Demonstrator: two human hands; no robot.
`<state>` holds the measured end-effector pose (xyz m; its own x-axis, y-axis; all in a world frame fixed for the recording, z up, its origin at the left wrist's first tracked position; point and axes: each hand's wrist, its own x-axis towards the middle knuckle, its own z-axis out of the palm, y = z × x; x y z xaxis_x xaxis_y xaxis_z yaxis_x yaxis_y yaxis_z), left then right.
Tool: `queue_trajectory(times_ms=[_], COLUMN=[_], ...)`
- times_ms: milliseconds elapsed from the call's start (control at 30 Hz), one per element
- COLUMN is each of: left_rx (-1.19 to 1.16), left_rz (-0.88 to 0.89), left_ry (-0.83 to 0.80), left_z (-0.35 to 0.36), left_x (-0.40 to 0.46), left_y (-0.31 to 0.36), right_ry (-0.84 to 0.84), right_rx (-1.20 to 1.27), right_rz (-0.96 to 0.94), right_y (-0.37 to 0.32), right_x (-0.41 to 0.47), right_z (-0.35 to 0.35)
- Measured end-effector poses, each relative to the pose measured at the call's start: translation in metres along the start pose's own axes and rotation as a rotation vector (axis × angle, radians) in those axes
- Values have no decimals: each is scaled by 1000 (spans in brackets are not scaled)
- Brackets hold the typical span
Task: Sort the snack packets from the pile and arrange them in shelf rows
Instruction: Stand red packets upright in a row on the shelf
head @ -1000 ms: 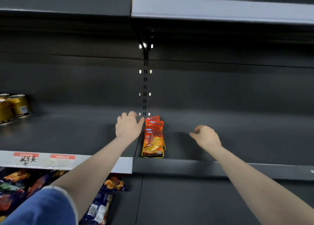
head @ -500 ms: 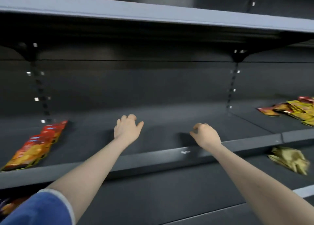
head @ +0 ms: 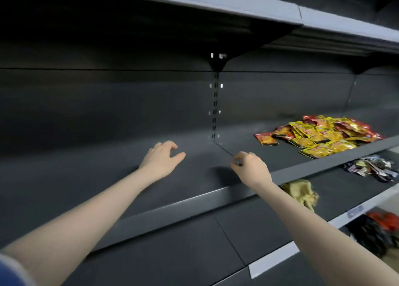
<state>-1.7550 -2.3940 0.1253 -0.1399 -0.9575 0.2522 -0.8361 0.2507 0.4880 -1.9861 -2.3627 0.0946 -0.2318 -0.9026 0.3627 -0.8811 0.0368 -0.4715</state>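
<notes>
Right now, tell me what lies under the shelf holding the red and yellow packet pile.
Under that shelf lie a crumpled tan packet and a heap of dark and silvery packets. The right forearm and the shelf's front edge hide whatever lies further left.

Person, two bare forearms in view, no rings, watch or gloves showing. Left hand [head: 160, 158] and right hand [head: 251, 169] bare. Left arm: short blue sleeve [head: 9, 274] with a paler, whitish hem band, seen at the lower left corner. Right arm: bare to the frame edge.
</notes>
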Motion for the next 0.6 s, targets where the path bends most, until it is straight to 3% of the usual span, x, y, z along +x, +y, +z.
queue_trajectory(times_ms=[233, 600], left_rx=[163, 280], left_rz=[133, -55], left_ry=[-49, -71], left_z=[54, 156], left_x=[87, 166], left_y=[63, 167], right_ry=[82, 83], right_rx=[-198, -359], right_rz=[-72, -172], right_y=[104, 254], right_x=[82, 200], right_z=[-27, -77])
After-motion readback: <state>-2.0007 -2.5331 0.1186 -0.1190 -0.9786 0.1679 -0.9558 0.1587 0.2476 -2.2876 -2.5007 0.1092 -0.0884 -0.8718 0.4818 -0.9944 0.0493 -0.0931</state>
